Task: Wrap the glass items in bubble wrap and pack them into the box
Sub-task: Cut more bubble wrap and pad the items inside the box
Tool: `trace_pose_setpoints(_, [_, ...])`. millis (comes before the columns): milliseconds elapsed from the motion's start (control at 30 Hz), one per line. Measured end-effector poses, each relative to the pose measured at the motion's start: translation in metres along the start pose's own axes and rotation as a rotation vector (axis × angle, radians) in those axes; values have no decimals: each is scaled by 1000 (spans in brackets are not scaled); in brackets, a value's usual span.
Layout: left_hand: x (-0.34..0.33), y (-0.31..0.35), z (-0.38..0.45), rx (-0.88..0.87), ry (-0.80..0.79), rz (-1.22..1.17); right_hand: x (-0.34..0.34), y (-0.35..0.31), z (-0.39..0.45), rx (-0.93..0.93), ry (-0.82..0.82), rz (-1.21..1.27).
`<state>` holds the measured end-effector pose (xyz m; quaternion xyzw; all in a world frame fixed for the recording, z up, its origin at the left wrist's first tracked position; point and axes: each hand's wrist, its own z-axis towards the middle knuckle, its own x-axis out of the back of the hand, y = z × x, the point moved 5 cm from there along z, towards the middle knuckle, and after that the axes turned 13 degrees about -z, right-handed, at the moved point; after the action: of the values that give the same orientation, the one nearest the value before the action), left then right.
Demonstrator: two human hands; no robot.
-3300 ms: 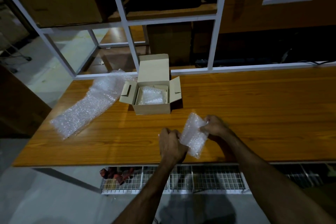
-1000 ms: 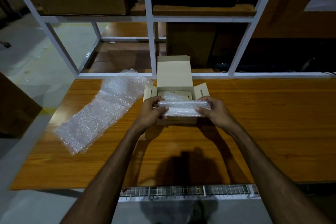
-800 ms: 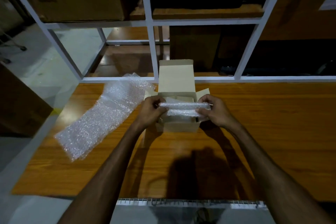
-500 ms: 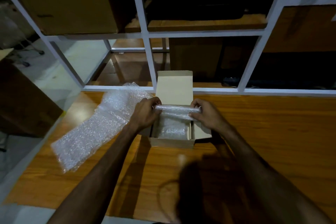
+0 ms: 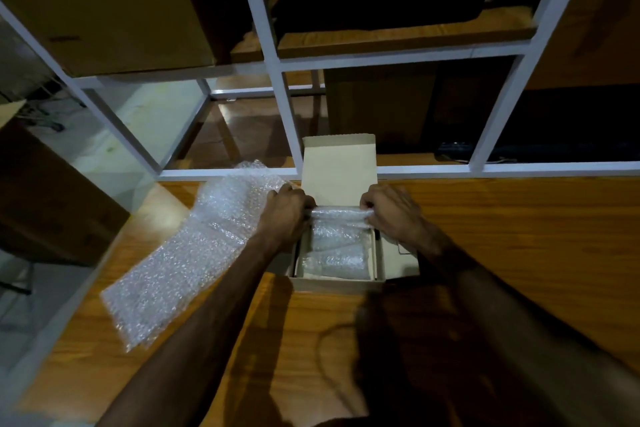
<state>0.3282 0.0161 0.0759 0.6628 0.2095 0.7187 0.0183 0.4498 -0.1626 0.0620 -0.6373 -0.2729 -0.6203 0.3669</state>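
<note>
Hands are doing the delicate bit right now: both are holding a wrapped bundle (image 5: 340, 216) crosswise over the far end of the open box (image 5: 337, 282). The left hand (image 5: 286, 210) is gripping one end with fingers curled round it, and the right hand (image 5: 388, 210) is pinching the other end the same way, so neither one is open at all. Bundle is sitting level between them, right at the mouth of the box, in front of the raised lid (image 5: 339, 166).

Inside, another wrapped piece (image 5: 332, 258) is already lying along the bottom, so the new one probably has to go down beside or on top of it. If you're doing this step yourself, I'd say keep the bundle level, lower both ends together and don't let go until it's resting on something. Dropping glass the last bit is how you crack it, padding or not. Also watch that the loose wrap ends aren't catching on the side flap (image 5: 403, 262) as it's going in.

Spare bubble wrap sheet (image 5: 194, 253) is lying on the wooden table (image 5: 519, 236) just left of the box, handy if the fit is feeling loose. Can't tell what the glass piece actually is, the wrap is hiding it.
</note>
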Motion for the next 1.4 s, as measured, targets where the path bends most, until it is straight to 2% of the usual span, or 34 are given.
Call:
trace_pose_setpoints(167, [-2,-2,11,-55,-83,113,-2,-3,6,20,13,-183])
trace_pose_setpoints(567, [-18,-1,17,-175,-142,309,-4,-22,2,58,-34,-388])
trace_pose_setpoints(767, [-20,1,11,-198,-142,344,-11,-19,-5,66,-24,-343])
trace_pose_setpoints(967, [-25,0,-17,-211,-99,219,-18,-10,-14,59,-31,-233])
trace_pose_setpoints(1133, [-23,-2,-25,-212,-130,139,-18,-13,-22,91,5,-153])
trace_pose_setpoints(1400, [-31,-6,-11,-230,-151,144,-21,-20,-17,104,-16,-314])
